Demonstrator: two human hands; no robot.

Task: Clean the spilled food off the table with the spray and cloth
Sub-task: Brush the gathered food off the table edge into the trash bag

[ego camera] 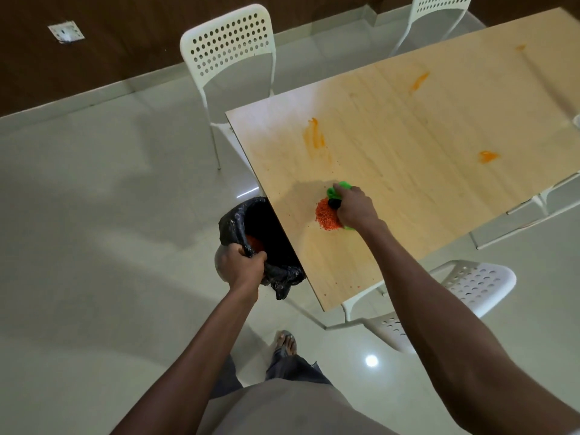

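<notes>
Head view: your right hand (356,208) bunches the green cloth (340,187) against the lentil pile (326,214) on the tabletop (408,136). Left hand (241,265) grips the lined bin (266,227) below the edge. Pile lies bin-side of the cloth; sweep leftward.

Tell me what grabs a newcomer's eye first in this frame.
Likely the orange pile of spilled grains near the table's left edge, with the right hand holding a green cloth against it. Just below that edge, the left hand grips a black-lined bin. Orange smears streak the tabletop further back.
</notes>
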